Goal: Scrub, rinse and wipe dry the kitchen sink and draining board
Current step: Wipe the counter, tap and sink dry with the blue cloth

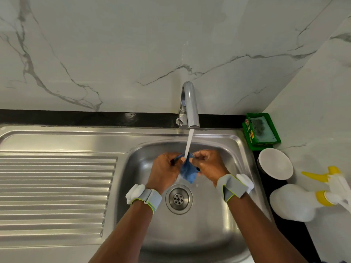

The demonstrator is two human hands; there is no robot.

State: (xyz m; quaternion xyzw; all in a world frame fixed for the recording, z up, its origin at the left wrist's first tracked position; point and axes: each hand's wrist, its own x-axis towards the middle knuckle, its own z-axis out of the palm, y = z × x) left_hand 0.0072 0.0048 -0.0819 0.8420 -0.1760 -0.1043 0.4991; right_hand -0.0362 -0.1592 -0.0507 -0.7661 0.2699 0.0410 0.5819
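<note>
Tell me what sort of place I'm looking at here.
Most likely a home kitchen sink area: a stainless steel sink with a ribbed draining board, a chrome tap running onto a blue cloth gripped by the left hand and right hand, and a spray bottle nearby.

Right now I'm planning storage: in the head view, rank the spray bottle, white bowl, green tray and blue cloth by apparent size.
1. spray bottle
2. white bowl and green tray, too alike to rank
3. blue cloth, bunched up
</note>
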